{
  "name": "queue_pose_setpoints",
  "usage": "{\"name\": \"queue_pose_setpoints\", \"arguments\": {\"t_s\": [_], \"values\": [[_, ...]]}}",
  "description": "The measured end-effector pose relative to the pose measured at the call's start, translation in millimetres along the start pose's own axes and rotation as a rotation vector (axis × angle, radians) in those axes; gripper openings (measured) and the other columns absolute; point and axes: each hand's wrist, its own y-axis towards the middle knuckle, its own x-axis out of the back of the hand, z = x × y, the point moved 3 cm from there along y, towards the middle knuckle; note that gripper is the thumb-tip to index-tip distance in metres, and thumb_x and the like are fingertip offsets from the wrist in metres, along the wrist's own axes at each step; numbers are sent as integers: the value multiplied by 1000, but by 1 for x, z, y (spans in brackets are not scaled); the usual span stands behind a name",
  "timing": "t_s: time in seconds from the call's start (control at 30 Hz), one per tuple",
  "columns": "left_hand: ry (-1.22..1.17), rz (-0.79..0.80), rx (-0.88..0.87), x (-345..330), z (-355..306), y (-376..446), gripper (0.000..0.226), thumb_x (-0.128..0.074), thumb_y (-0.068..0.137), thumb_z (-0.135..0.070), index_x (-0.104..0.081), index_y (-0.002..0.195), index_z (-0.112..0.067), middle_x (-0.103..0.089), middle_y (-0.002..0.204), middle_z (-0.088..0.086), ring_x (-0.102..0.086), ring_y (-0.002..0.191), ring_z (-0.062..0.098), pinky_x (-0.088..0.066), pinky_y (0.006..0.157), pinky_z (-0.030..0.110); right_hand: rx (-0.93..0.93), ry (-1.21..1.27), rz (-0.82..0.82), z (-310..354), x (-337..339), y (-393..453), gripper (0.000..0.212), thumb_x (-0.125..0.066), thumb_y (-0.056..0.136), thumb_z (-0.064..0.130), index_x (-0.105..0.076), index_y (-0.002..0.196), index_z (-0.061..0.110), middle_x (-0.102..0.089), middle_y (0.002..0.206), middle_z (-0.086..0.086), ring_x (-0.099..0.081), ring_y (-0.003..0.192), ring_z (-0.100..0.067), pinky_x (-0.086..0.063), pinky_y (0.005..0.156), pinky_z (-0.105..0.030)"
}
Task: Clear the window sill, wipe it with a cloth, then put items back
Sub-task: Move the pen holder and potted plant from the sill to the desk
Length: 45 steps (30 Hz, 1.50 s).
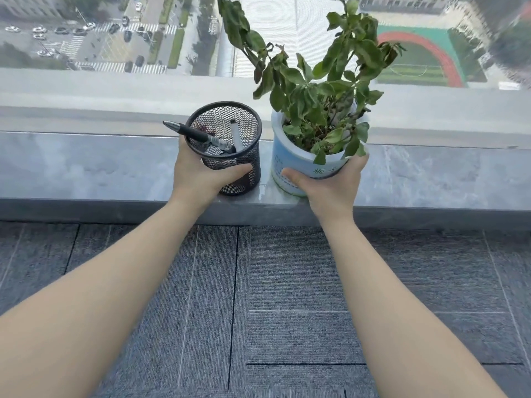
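A black mesh pen holder (244, 139) stands on the grey stone window sill (86, 168), with a black pen (195, 135) and a white marker (235, 135) inside it. My left hand (198, 175) wraps around its near left side. Right beside it stands a white and blue pot (290, 159) with a leafy green plant (316, 90). My right hand (330, 185) grips the pot's near right side. Both objects rest near the sill's front edge, almost touching each other.
Behind the sill is a large window pane (115, 38) looking far down on streets and a sports field. Below the sill's front edge lies grey carpet tile floor (273, 297). The sill stretches bare to the left and right.
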Motion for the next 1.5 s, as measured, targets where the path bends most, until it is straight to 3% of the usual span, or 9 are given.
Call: {"name": "queue_pose_setpoints", "arguments": {"t_s": [0.17,0.3,0.47,0.73,0.9,1.0,1.13,1.27,1.5], "values": [[-26,-10,7,7,-6,-2,94,-78,38,-39,-39,118,-7,-57,115,8,-56,108,20,-46,98,43,46,15,-19,10,-2,-5,94,-86,47,23,-35,124,6,-49,123,-8,-50,112,-13,-49,89,-15],[-26,-8,19,19,-25,-14,91,-78,40,-38,-40,117,-10,-57,117,13,-56,109,23,-45,97,49,56,39,-21,33,0,-18,91,-85,46,27,-36,121,10,-47,125,-8,-50,114,-15,-49,91,-20],[-46,-13,39,49,-82,-42,84,-78,39,-38,-40,111,-15,-56,117,14,-55,110,25,-44,98,51,54,36,35,99,14,-38,80,-86,50,12,-32,109,14,-48,105,11,-51,91,17,-49,76,-8],[-91,-44,65,118,-234,-97,67,-75,40,-39,-40,97,-36,-54,101,-11,-54,100,10,-44,87,24,26,45,121,270,30,-82,80,-82,48,20,-34,113,22,-48,104,18,-52,95,10,-49,76,-9],[-105,-82,48,165,-329,-124,78,-77,39,-38,-38,106,-27,-53,103,-11,-54,102,12,-45,91,28,68,11,150,381,48,-101,78,-83,46,22,-34,106,30,-46,103,18,-51,96,7,-50,80,-15],[-77,-102,24,194,-388,-143,81,-78,40,-37,-38,109,-24,-52,100,-16,-53,99,7,-44,83,11,86,26,195,444,54,-115,77,-84,43,26,-34,101,35,-46,101,19,-50,91,14,-48,73,-8],[-72,-196,-14,225,-451,-179,83,-80,44,-31,-39,114,-15,-52,97,-16,-53,95,3,-42,76,3,120,69,267,515,61,-137,82,-80,37,38,-34,105,33,-49,101,16,-53,94,0,-51,75,-17],[-71,-318,-27,253,-493,-235,87,-79,40,-38,-37,114,-18,-52,103,-8,-51,102,14,-42,85,18,178,104,388,569,69,-167,83,-80,37,38,-35,107,34,-52,107,4,-56,102,-19,-54,84,-41],[-84,-579,1,320,-535,-360,76,-74,39,-42,-40,106,-31,-54,106,-6,-54,108,22,-46,96,49,257,88,675,640,67,-250,76,-79,36,43,-36,99,38,-53,103,8,-55,96,-9,-53,83,-38]]}}
